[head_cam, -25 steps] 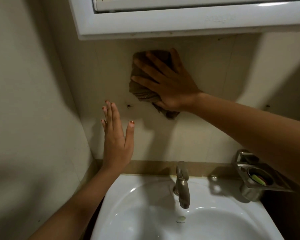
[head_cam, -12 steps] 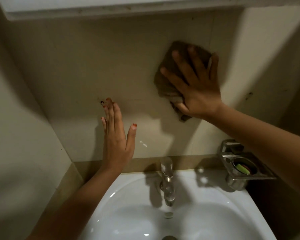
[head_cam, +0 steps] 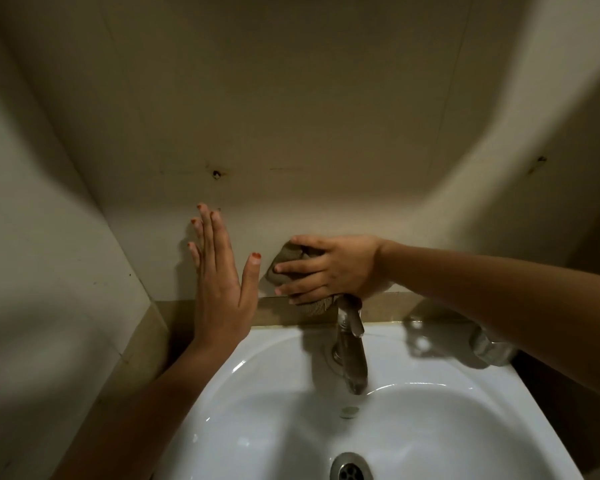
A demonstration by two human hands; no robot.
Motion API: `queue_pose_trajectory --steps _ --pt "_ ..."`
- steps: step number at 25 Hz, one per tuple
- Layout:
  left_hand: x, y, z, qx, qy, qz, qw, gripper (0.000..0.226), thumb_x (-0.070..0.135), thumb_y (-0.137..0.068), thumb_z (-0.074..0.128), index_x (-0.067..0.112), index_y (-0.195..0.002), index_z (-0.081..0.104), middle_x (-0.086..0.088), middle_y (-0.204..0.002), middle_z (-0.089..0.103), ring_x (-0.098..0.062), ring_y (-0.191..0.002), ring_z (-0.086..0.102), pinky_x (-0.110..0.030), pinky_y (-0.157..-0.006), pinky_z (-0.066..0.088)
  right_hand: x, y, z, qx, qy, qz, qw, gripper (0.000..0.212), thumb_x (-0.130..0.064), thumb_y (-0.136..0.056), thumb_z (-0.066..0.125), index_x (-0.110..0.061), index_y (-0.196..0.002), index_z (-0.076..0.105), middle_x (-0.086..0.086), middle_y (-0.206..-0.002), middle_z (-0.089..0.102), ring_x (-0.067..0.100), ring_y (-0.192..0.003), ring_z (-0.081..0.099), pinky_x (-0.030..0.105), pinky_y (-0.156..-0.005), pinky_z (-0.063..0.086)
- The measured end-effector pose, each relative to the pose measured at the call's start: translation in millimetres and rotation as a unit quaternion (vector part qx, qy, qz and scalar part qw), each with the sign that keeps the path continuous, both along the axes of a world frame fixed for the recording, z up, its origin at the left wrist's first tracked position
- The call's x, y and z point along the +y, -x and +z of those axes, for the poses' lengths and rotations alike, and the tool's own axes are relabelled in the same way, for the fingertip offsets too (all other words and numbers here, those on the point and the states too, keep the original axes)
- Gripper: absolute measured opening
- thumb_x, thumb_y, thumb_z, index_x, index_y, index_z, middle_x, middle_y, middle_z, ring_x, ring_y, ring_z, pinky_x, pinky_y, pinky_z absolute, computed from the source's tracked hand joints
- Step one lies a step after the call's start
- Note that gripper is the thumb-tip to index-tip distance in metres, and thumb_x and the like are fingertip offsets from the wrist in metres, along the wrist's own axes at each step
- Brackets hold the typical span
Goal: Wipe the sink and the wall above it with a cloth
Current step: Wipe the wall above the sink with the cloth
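My right hand (head_cam: 336, 268) presses a brown cloth (head_cam: 286, 258) flat against the beige tiled wall (head_cam: 309, 126), low down, just above the tap. Its fingers are spread over the cloth; a fold of cloth hangs out below the palm. My left hand (head_cam: 219, 282) rests flat on the wall to the left of the cloth, fingers straight and pointing up. The white sink (head_cam: 278, 403) lies below both hands.
A chrome tap (head_cam: 352, 351) rises at the back of the basin, right under my right hand. A metal drain (head_cam: 350, 467) sits at the basin bottom. A side wall (head_cam: 42, 271) closes the left. A small hole (head_cam: 217, 174) marks the wall.
My right hand has slid the cloth down and left, from high on the wall to just above the tap. The view has tilted down; my left hand stays on the wall.
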State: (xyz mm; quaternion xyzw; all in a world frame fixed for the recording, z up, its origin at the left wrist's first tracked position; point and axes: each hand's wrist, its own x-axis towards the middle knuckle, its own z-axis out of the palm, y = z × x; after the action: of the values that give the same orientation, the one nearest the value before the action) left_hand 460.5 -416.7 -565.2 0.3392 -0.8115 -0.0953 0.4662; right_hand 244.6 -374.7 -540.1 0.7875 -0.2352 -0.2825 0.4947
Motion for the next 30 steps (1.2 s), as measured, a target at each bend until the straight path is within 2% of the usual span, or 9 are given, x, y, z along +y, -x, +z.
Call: queue_pose_trajectory --steps 5,9,13,16,20,24,26,28,30 --pt "11 4 12 -0.016 0.017 -0.005 1.0 0.071 0.043 -0.092 0.027 0.011 -0.144 -0.009 0.004 -0.15 -0.016 -0.007 -0.141 -0.014 -0.013 -0.112 -0.018 6 -4 16 -0.02 0.045 0.008 0.999 0.063 -0.054 -0.082 0.056 -0.04 -0.141 0.037 -0.008 -0.154 0.029 0.025 -0.144 0.021 0.063 -0.108 -0.013" --pt "28 34 41 -0.025 0.056 -0.035 0.997 0.072 0.042 -0.092 0.029 0.011 -0.141 -0.014 0.003 -0.148 -0.017 -0.007 -0.14 -0.014 -0.014 -0.112 -0.018 30 14 78 -0.173 0.128 -0.013 0.977 0.061 -0.033 -0.085 0.046 -0.032 -0.144 0.034 0.0 -0.156 0.026 0.03 -0.143 0.021 0.062 -0.107 -0.009" --pt "44 70 72 -0.007 0.077 -0.073 0.994 0.07 0.041 -0.092 0.03 0.013 -0.142 -0.011 0.005 -0.148 -0.016 -0.007 -0.139 -0.015 -0.016 -0.111 -0.017 50 32 108 -0.316 0.283 -0.029 0.905 0.054 -0.035 -0.09 0.047 -0.029 -0.143 0.039 0.004 -0.15 0.037 0.033 -0.138 0.033 0.059 -0.109 0.0" --pt "49 85 79 -0.028 0.101 -0.084 0.991 0.072 0.041 -0.092 0.031 0.01 -0.145 -0.007 0.005 -0.148 -0.015 -0.007 -0.139 -0.015 -0.017 -0.112 -0.017 52 31 86 -0.4 0.327 -0.041 0.855 0.059 -0.035 -0.089 0.054 -0.028 -0.144 0.034 0.007 -0.15 0.037 0.033 -0.14 0.028 0.055 -0.11 -0.001" --pt "43 94 66 -0.078 0.124 -0.068 0.987 0.076 0.041 -0.091 0.035 0.003 -0.145 -0.002 -0.001 -0.15 -0.011 -0.009 -0.139 -0.013 -0.022 -0.114 -0.014 49 19 39 -0.501 0.335 -0.126 0.788 0.074 -0.043 -0.086 0.057 -0.03 -0.146 0.016 0.007 -0.155 0.014 0.031 -0.141 0.007 0.058 -0.11 -0.007" --pt "34 88 34 -0.179 0.168 -0.065 0.967 0.077 0.053 -0.092 0.026 0.011 -0.146 -0.01 -0.005 -0.152 -0.008 -0.008 -0.141 -0.021 -0.032 -0.116 -0.009 51 19 -26 -0.492 0.333 -0.161 0.788 0.083 -0.052 -0.084 0.056 -0.034 -0.148 0.007 0.002 -0.157 -0.012 0.029 -0.144 -0.017 0.062 -0.108 -0.006" --pt "30 82 20 -0.225 0.176 -0.1 0.953 0.078 0.061 -0.09 0.019 0.019 -0.145 -0.018 -0.003 -0.153 -0.016 -0.008 -0.141 -0.022 -0.03 -0.116 -0.013 52 21 -60 -0.478 0.331 -0.18 0.794 0.094 -0.054 -0.082 0.056 -0.034 -0.148 -0.008 0.003 -0.154 -0.029 0.029 -0.142 -0.024 0.064 -0.107 -0.005" --pt "24 79 12 -0.248 0.19 -0.129 0.941 0.08 0.065 -0.088 0.017 0.02 -0.144 -0.018 0.004 -0.153 -0.026 -0.01 -0.142 -0.021 -0.03 -0.116 -0.016 55 21 -88 -0.484 0.323 -0.199 0.789 0.105 -0.054 -0.081 0.06 -0.033 -0.146 -0.019 0.003 -0.152 -0.034 0.03 -0.141 -0.025 0.065 -0.106 -0.006" --pt "19 78 9 -0.254 0.205 -0.128 0.937 0.079 0.064 -0.088 0.016 0.019 -0.144 -0.02 0.008 -0.151 -0.032 -0.011 -0.142 -0.022 -0.03 -0.116 -0.016 57 19 -107 -0.498 0.323 -0.202 0.779 0.107 -0.051 -0.08 0.061 -0.032 -0.145 -0.021 0.003 -0.152 -0.034 0.031 -0.141 -0.025 0.066 -0.106 -0.006"
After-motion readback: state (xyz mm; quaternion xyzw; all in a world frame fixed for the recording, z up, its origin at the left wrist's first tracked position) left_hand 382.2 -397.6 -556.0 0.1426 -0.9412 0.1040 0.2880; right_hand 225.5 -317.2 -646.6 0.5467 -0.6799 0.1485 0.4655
